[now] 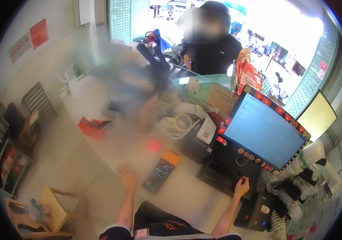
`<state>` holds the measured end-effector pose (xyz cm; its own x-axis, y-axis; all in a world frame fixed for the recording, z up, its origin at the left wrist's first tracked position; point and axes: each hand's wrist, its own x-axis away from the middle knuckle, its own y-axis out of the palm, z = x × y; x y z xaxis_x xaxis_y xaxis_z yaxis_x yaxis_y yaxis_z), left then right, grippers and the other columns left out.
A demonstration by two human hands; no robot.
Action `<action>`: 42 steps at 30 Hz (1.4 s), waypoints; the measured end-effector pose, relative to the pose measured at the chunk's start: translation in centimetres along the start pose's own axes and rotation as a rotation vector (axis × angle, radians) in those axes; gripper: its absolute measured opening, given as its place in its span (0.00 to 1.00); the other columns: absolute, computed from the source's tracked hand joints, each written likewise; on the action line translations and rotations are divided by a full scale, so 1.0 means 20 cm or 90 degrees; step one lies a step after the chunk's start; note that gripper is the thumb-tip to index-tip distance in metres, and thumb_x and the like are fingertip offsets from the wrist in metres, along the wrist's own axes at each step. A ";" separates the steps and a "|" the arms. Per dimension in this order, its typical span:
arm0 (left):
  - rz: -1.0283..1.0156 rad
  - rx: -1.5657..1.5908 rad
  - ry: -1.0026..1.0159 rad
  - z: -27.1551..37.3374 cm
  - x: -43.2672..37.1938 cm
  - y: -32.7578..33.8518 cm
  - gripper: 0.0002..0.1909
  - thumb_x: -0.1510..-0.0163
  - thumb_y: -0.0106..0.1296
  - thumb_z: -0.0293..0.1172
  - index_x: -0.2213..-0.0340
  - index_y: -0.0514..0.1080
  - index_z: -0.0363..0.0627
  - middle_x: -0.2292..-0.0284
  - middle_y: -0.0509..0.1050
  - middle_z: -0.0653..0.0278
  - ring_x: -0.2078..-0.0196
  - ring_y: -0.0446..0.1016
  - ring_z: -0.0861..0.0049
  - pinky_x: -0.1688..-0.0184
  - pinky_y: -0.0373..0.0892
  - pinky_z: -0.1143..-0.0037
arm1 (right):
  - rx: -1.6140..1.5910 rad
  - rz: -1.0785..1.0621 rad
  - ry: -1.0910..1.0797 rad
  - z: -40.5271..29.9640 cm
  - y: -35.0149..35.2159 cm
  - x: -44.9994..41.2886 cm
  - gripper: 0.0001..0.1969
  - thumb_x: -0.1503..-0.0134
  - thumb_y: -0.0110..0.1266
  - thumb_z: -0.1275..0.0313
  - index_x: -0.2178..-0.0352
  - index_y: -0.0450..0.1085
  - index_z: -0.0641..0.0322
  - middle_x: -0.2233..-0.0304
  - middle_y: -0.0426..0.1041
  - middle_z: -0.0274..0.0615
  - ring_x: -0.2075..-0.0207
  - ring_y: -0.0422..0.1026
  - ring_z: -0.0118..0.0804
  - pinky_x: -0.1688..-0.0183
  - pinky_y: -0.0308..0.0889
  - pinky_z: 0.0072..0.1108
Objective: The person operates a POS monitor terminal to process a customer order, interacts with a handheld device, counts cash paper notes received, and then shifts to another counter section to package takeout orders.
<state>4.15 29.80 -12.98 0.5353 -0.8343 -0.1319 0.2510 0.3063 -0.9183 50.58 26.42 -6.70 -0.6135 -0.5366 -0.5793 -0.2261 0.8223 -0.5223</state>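
My left hand [129,176] lies flat at the counter's near left edge, fingers apart, blurred by haze on the lens. Right of it is a handheld payment terminal [162,172] with an orange top and a lit screen. My right hand [242,186] has curled fingers at the edge of the monitor's black base, with nothing visible in them. On that base, left of this hand, lies a dark smartphone [222,174]. The touchscreen monitor [264,129], edged with flag stickers, stands tilted above. A black receipt printer [199,139] with a printed slip is behind the terminal.
Across the glass-fronted counter [201,76] stands a person [213,54] in a dark top and helmet. A plastic basket [175,135] holds tape rolls. Stacked cups [306,156] and a black device [255,211] crowd the right. A wooden chair [53,207] stands left.
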 end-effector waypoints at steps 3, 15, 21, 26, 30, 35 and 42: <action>-0.014 0.016 -0.010 0.00 0.00 0.00 0.29 0.57 0.41 0.47 0.52 0.53 0.52 0.48 0.45 0.56 0.45 0.38 0.55 0.54 0.50 0.53 | 0.019 -0.011 0.028 -0.02 -0.01 0.00 0.03 0.61 0.46 0.76 0.80 0.64 0.62 0.81 0.67 0.42 0.78 0.67 0.42 0.75 0.61 0.26; 0.016 -0.005 0.038 -0.01 -0.03 0.05 0.34 0.61 0.48 0.44 0.51 0.52 0.53 0.47 0.43 0.54 0.45 0.37 0.53 0.49 0.43 0.56 | -0.001 -0.002 0.015 0.01 0.00 0.01 0.03 0.61 0.45 0.77 0.80 0.63 0.64 0.82 0.67 0.45 0.78 0.67 0.44 0.75 0.61 0.27; 0.032 0.062 0.034 0.01 0.00 0.02 0.30 0.60 0.46 0.43 0.53 0.55 0.50 0.48 0.44 0.55 0.45 0.36 0.54 0.53 0.47 0.50 | 0.009 0.017 0.002 0.00 0.00 0.00 0.03 0.62 0.45 0.77 0.80 0.63 0.64 0.82 0.66 0.45 0.79 0.67 0.44 0.75 0.61 0.27; 0.009 0.026 0.002 0.02 -0.01 0.01 0.30 0.60 0.44 0.42 0.53 0.55 0.51 0.48 0.44 0.56 0.45 0.36 0.54 0.55 0.49 0.51 | -0.003 0.008 0.014 0.01 0.00 0.01 0.04 0.63 0.45 0.77 0.80 0.64 0.64 0.82 0.67 0.45 0.78 0.67 0.44 0.75 0.61 0.28; -0.019 0.042 -0.023 0.02 -0.01 0.00 0.31 0.61 0.44 0.44 0.52 0.54 0.52 0.47 0.42 0.57 0.44 0.35 0.55 0.55 0.49 0.49 | 0.015 0.015 0.007 -0.02 -0.01 0.01 0.04 0.63 0.45 0.77 0.80 0.64 0.64 0.82 0.67 0.45 0.78 0.67 0.44 0.75 0.61 0.28; -0.029 0.020 -0.035 0.02 -0.01 0.00 0.31 0.60 0.43 0.44 0.53 0.53 0.51 0.47 0.41 0.57 0.45 0.35 0.55 0.56 0.49 0.50 | 0.014 0.015 0.009 -0.03 -0.01 0.01 0.04 0.63 0.45 0.77 0.80 0.64 0.65 0.82 0.67 0.47 0.78 0.68 0.45 0.74 0.62 0.27; -0.056 0.028 -0.030 0.02 -0.01 -0.04 0.30 0.59 0.42 0.44 0.53 0.53 0.51 0.47 0.42 0.57 0.45 0.35 0.55 0.55 0.49 0.50 | 0.014 0.025 -0.024 -0.01 0.00 0.02 0.04 0.63 0.45 0.77 0.80 0.64 0.64 0.82 0.66 0.45 0.79 0.67 0.45 0.76 0.61 0.28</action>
<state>4.14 29.84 -12.06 0.5463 -0.8369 -0.0327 0.3337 0.2533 -0.9080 50.20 26.22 -6.77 -0.5923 -0.5116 -0.6225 -0.1856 0.8384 -0.5124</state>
